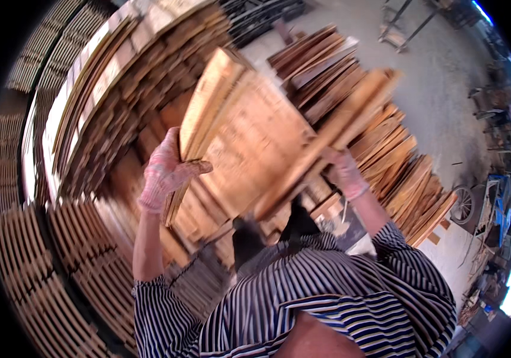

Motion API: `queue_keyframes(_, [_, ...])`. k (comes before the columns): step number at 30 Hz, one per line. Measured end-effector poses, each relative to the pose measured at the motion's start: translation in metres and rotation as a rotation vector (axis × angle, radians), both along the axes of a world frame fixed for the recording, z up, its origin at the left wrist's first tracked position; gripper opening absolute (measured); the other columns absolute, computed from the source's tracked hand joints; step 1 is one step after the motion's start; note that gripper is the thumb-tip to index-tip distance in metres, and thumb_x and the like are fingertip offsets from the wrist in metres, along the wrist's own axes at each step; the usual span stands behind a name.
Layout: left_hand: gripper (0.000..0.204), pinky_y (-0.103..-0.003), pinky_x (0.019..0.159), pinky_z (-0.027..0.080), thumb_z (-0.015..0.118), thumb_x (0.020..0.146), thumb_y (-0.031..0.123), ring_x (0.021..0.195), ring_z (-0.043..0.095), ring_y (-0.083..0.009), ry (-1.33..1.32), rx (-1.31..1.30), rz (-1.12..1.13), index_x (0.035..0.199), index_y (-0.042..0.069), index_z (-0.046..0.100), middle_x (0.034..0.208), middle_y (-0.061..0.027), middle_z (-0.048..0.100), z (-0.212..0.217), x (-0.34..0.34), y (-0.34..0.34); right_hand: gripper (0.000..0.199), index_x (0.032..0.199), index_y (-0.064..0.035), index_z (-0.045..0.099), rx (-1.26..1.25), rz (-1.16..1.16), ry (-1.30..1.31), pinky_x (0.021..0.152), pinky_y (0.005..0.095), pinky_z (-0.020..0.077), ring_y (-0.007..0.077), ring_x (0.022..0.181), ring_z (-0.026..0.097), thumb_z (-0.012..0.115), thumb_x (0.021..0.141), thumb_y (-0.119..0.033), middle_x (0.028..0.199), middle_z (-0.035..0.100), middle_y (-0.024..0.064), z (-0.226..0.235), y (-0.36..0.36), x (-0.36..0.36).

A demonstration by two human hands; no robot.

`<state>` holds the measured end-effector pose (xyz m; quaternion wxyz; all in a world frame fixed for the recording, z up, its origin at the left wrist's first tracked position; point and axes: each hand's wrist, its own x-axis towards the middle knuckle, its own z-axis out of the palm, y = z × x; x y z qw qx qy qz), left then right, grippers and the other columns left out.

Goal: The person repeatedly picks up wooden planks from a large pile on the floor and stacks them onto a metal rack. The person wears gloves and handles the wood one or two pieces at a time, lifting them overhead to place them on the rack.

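My left hand point(169, 170), in a pale pinkish work glove with bare brown fingertips, is closed round the edge of a few light wooden boards point(207, 110) standing tilted. On the other side my right hand point(346, 172), gloved alike, grips a long wooden plank point(327, 140) that slants from near my legs up to the right. Part of its fingers is hidden behind the plank. Between the two hands lies a broad, pale wooden surface point(261, 134). Motion blurs the boards, so I cannot tell exactly how many each hand holds.
Stacked boards point(172, 65) rise at the far left. Several slatted wood stacks point(22, 256) line the left side. Piles of loose planks point(410, 179) lie on the right, beside a grey floor point(440, 89). A wheel point(462, 204) and a metal cart point(395, 39) stand farther off.
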<state>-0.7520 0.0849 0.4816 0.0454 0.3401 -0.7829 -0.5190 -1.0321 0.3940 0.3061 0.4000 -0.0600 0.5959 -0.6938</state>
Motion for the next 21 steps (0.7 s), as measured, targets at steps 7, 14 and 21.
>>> queue_keyframes(7, [0.104,-0.042,0.094,0.055,0.098,0.059,0.049,0.112,0.069,-0.0295,-0.974,-0.332,-0.07,0.142,0.009,0.05,0.119,-0.0133,0.073,-0.041,0.103,-0.012,0.041,0.124,-0.0012,0.063,0.018,-0.123,-0.609,0.098,0.0426,0.058,0.0243,0.108,0.068,0.079,0.092,-0.022,0.12,0.068,0.0094,-0.081,0.106,0.144])
queue_keyframes(14, [0.103,-0.043,0.094,0.055,0.09,0.059,0.067,0.107,0.069,-0.0313,-1.064,-0.485,-0.119,0.136,0.012,0.052,0.121,-0.0141,0.068,-0.096,0.211,-0.033,0.042,0.132,-0.0046,0.061,-0.036,0.044,-0.681,0.103,0.044,0.0507,0.0276,0.118,0.063,0.071,0.097,-0.025,0.124,0.066,0.0099,-0.101,0.009,0.262])
queue_keyframes(21, [0.094,-0.043,0.119,0.038,0.084,0.076,0.055,0.144,0.043,-0.0292,-1.09,-0.436,-0.133,0.152,0.019,0.042,0.152,-0.0107,0.048,-0.14,0.245,-0.035,0.042,0.13,-0.0085,0.062,0.023,-0.047,-0.692,0.103,0.0481,0.0503,0.029,0.118,0.062,0.076,0.093,-0.024,0.124,0.066,0.0074,-0.093,-0.007,0.278])
